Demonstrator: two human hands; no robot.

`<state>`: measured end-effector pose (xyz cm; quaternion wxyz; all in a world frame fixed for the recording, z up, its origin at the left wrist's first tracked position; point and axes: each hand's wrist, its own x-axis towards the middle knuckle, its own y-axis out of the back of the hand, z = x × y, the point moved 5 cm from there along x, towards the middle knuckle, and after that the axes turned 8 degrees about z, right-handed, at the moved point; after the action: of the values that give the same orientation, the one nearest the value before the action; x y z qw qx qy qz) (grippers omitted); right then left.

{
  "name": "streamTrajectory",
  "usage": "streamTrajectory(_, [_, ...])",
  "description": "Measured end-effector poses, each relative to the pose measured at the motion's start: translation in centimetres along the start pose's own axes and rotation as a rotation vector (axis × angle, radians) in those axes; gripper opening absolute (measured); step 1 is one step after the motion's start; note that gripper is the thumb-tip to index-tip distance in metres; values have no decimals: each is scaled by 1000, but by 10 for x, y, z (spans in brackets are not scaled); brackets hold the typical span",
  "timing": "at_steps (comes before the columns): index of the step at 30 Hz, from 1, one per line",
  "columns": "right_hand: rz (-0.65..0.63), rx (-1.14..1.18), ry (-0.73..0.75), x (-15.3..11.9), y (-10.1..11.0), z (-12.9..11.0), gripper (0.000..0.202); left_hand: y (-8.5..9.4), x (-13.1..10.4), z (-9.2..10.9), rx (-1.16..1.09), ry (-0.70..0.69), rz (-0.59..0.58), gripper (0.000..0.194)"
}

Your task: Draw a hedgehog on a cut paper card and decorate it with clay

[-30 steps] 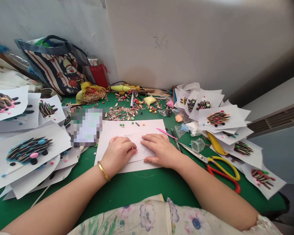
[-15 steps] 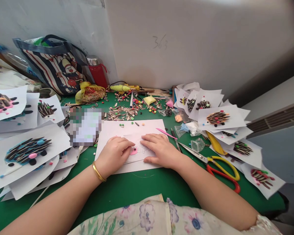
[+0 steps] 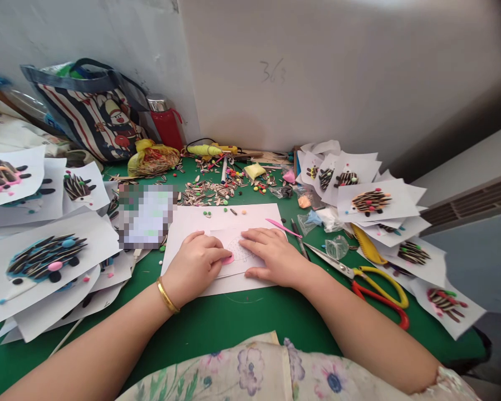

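White paper [image 3: 183, 223] lies on the green table, with a smaller sheet bearing a printed outline [image 3: 239, 248] on top. A pink clay patch [image 3: 229, 259] sits at the outline's left end. My left hand [image 3: 198, 259] has its index fingertip on this patch, its other fingers curled; nothing held shows. My right hand [image 3: 269, 253] rests flat with fingers spread on the sheet's right part, holding nothing. Small green balls [image 3: 207, 214], a dark seed [image 3: 233, 211] and an orange ball [image 3: 244, 211] lie on the paper beyond the hands.
Scissors [image 3: 350, 272], a pink tool [image 3: 281, 226] and a dark pen [image 3: 298, 236] lie right of the paper. Seed-covered hedgehog pictures [image 3: 45, 262] are stacked on both sides. Sunflower seeds [image 3: 209, 192], a red bottle [image 3: 166, 125] and a striped bag [image 3: 89, 111] are at the back.
My left index finger has moved slightly right and down onto the pink patch, covering the dark dot that showed there. My right hand has not moved.
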<state>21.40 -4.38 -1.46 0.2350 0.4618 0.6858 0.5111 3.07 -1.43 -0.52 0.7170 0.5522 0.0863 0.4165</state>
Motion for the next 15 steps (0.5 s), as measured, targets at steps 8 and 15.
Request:
streamTrajectory(8, [0, 1, -1, 0, 0, 0, 67, 0, -1, -2, 19, 0, -2, 30])
streamTrajectory(15, [3, 3, 1, 0, 0, 0, 69, -1, -2, -2, 24, -11, -28, 26])
